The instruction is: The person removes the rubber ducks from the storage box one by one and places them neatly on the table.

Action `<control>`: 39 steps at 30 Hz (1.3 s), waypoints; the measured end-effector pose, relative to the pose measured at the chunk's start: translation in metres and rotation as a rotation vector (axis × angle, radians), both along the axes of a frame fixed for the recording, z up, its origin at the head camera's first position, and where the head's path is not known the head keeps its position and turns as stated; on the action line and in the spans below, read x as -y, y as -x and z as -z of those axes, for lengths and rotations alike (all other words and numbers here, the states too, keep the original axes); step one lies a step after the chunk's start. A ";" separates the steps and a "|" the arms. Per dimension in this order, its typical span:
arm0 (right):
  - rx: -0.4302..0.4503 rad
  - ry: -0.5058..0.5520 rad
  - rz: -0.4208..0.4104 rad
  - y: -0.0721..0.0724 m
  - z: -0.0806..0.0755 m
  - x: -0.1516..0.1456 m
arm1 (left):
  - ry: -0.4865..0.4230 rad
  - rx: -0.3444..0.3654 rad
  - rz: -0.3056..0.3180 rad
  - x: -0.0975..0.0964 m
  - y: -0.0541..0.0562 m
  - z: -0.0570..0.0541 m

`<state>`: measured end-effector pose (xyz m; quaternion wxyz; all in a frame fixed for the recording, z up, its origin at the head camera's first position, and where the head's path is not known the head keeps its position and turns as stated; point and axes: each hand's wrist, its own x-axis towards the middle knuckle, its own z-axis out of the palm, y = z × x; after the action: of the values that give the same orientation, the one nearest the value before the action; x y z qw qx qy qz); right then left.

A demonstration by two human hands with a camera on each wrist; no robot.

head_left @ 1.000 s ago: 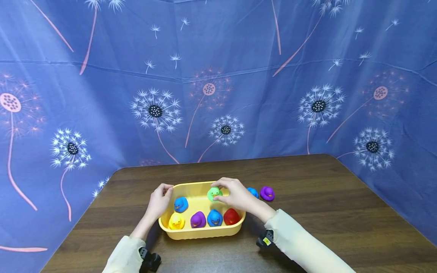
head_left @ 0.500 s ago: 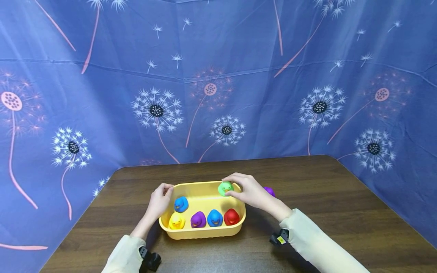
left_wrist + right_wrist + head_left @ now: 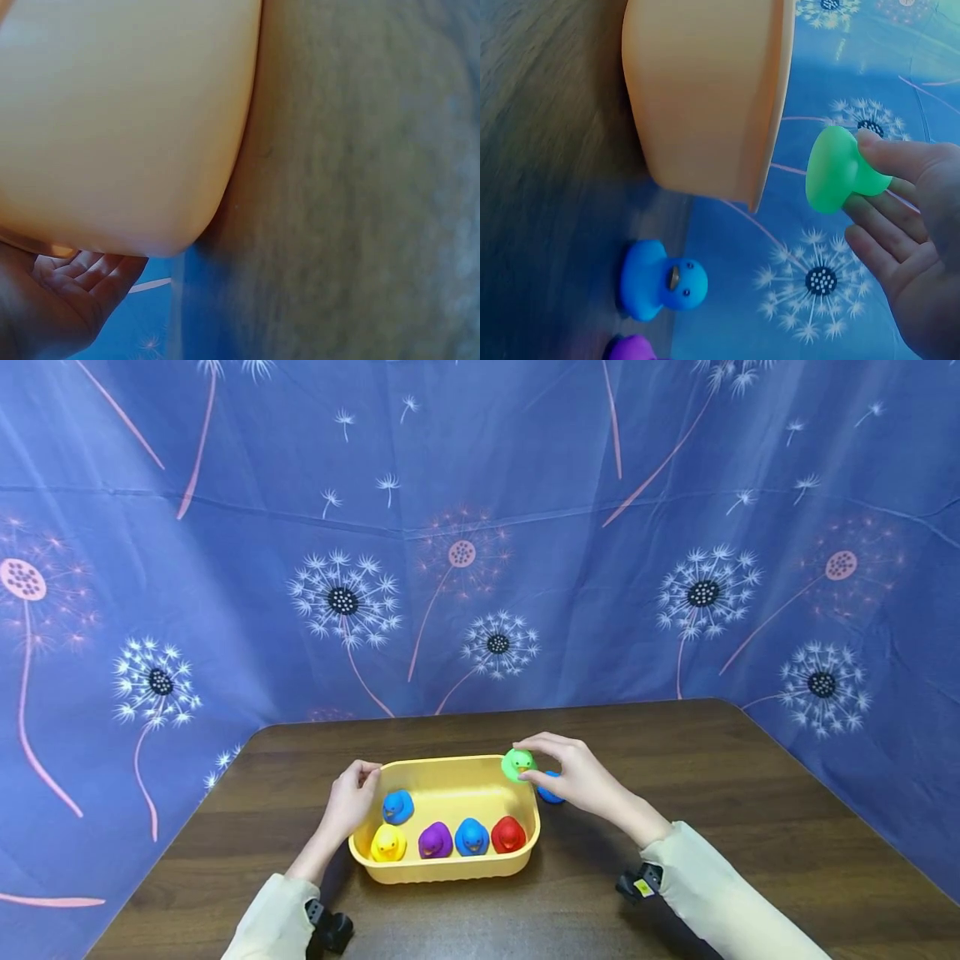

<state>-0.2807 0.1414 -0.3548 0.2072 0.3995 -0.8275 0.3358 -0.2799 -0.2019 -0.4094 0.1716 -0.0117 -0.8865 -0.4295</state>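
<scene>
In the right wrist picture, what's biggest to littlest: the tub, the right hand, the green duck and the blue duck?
Tub
Right hand
Green duck and blue duck: too alike to rank, and nearness may fool us.

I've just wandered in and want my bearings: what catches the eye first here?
The right hand pinches a bright green duck near the far right corner of the yellow tub. Five more ducks sit inside it. Behind the table hangs a blue cloth printed with dandelions.
</scene>
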 end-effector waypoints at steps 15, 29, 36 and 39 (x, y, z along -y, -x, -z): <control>0.009 -0.003 0.042 0.004 0.011 -0.026 | 0.008 0.004 -0.008 0.002 0.001 0.001; -0.009 0.018 0.092 0.011 0.028 -0.056 | -0.008 0.016 0.003 0.001 0.000 -0.002; -0.046 0.001 0.142 0.012 0.032 -0.071 | -0.014 0.036 0.000 0.001 -0.001 -0.002; -0.060 -0.004 0.165 0.013 0.032 -0.078 | -0.018 0.034 0.001 0.001 0.000 -0.001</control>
<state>-0.2938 0.2193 -0.3872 0.2580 0.3402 -0.8516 0.3039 -0.2794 -0.2029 -0.4079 0.1561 -0.0034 -0.8855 -0.4377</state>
